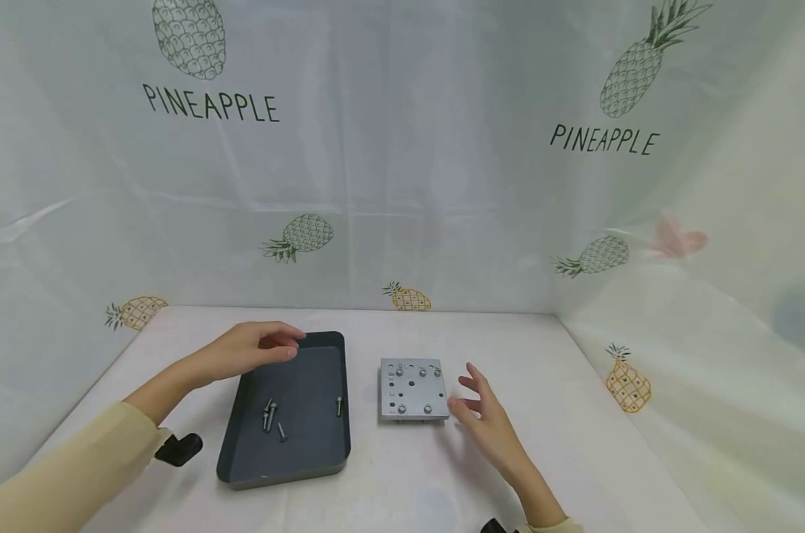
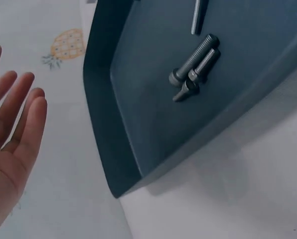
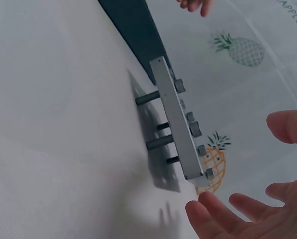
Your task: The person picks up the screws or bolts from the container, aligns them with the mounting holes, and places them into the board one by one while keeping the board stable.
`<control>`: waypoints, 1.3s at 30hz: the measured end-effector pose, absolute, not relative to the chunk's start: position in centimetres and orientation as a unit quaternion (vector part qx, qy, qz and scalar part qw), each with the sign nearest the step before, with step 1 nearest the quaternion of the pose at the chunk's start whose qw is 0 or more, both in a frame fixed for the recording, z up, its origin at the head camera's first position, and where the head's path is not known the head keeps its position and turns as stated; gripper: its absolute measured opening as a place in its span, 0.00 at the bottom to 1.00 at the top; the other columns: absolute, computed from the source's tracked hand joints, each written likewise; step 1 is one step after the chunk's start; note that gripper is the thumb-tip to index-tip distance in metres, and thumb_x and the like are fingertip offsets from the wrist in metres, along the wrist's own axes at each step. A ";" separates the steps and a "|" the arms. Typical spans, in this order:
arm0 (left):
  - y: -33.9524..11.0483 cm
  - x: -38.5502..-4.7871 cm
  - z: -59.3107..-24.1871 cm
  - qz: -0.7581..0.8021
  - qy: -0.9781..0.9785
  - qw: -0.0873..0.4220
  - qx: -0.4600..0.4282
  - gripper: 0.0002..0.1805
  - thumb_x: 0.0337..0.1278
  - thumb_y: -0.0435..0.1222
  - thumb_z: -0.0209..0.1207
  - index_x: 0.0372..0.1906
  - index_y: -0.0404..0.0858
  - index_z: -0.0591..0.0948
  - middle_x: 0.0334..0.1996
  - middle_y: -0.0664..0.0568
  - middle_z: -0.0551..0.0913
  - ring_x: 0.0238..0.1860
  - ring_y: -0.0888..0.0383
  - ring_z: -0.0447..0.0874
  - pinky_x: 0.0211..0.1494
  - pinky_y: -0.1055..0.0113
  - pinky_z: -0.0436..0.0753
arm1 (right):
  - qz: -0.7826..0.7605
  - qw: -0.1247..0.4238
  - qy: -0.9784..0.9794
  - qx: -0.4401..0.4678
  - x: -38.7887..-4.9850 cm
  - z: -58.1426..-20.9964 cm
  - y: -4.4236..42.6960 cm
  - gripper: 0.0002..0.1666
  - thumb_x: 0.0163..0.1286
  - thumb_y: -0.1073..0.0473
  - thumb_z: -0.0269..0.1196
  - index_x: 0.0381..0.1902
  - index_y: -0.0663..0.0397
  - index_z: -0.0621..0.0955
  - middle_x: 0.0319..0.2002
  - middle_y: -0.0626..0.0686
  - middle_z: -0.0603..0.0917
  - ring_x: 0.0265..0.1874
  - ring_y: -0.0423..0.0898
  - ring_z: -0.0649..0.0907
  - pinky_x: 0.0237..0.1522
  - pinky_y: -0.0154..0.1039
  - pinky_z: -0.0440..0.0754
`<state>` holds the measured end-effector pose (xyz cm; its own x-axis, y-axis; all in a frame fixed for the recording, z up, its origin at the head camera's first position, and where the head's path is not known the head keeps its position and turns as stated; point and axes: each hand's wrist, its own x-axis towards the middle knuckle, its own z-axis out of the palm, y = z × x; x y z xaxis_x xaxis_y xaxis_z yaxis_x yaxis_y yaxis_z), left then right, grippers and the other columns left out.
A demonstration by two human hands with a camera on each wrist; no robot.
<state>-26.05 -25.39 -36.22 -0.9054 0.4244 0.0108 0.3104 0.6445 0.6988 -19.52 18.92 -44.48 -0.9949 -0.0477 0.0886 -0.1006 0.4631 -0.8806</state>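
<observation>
Five bolts (image 1: 402, 409) in your plate (image 1: 415, 397), more left in tray (image 1: 309, 448)
Left hand (image 1: 245, 349) and right hand (image 1: 485, 418) flank plate, relaxed, empty.

2 black devices (image 1: 179, 449) sit beside the ends of 2 pale yellow sleeves (image 1: 75, 466).

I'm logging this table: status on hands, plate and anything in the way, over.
Left hand empty, near dark gray tray. Right hand empty, beside drilled metal plate. Plate carries five bolts; loose bolts in tray. Nothing visible blocking right hand.

Silver plate (image 1: 425, 389) (bolts (image 1: 402, 409) through it)
</observation>
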 end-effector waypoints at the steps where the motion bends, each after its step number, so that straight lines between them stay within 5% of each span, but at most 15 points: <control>1: -25.1 -26.3 -36.2 0.374 0.900 0.087 0.206 0.26 0.74 0.54 0.64 0.70 0.49 0.81 0.58 0.53 0.86 0.61 0.53 0.83 0.65 0.48 0.81 | 0.519 0.024 -0.854 0.041 -19.5 -44.6 18.8 0.45 0.79 0.50 0.65 0.85 0.40 0.57 0.77 0.57 0.71 0.65 0.55 0.82 0.62 0.58 0.81; 11: -22.7 -28.3 -37.4 0.414 0.866 0.163 0.229 0.22 0.74 0.48 0.65 0.67 0.47 0.83 0.61 0.54 0.86 0.64 0.52 0.82 0.71 0.44 0.75 | 0.548 0.008 -0.836 0.024 -19.6 -45.8 17.7 0.40 0.79 0.55 0.64 0.83 0.51 0.63 0.74 0.62 0.74 0.64 0.58 0.82 0.56 0.46 0.87; 24: -20.5 -29.2 -39.3 0.422 0.851 0.201 0.238 0.21 0.75 0.42 0.65 0.64 0.36 0.83 0.63 0.40 0.83 0.59 0.51 0.85 0.63 0.52 0.84 | 0.583 -0.007 -0.813 0.005 -19.8 -46.6 16.5 0.36 0.83 0.58 0.59 0.82 0.60 0.62 0.70 0.68 0.74 0.57 0.55 0.86 0.51 0.43 0.88; 32: -20.1 -29.9 -40.9 0.395 0.859 0.215 0.245 0.20 0.73 0.44 0.67 0.62 0.39 0.85 0.49 0.54 0.88 0.52 0.50 0.87 0.57 0.56 0.85 | 0.604 -0.019 -0.796 0.006 -20.3 -47.0 16.3 0.37 0.83 0.61 0.57 0.83 0.63 0.59 0.63 0.69 0.78 0.41 0.50 0.89 0.45 0.39 0.89; 39: -20.0 -30.0 -41.3 0.366 0.862 0.234 0.260 0.19 0.72 0.42 0.67 0.61 0.37 0.85 0.45 0.55 0.89 0.48 0.55 0.88 0.56 0.57 0.86 | 0.614 -0.034 -0.789 0.015 -20.4 -47.3 16.4 0.37 0.84 0.62 0.57 0.84 0.62 0.59 0.62 0.69 0.77 0.40 0.49 0.89 0.45 0.37 0.88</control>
<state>-29.96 -19.98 -41.34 -0.7552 0.6202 -0.2121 0.2776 0.5958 0.7536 -20.45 16.40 -47.34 -0.9973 -0.0648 -0.0354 0.0184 0.2463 -0.9690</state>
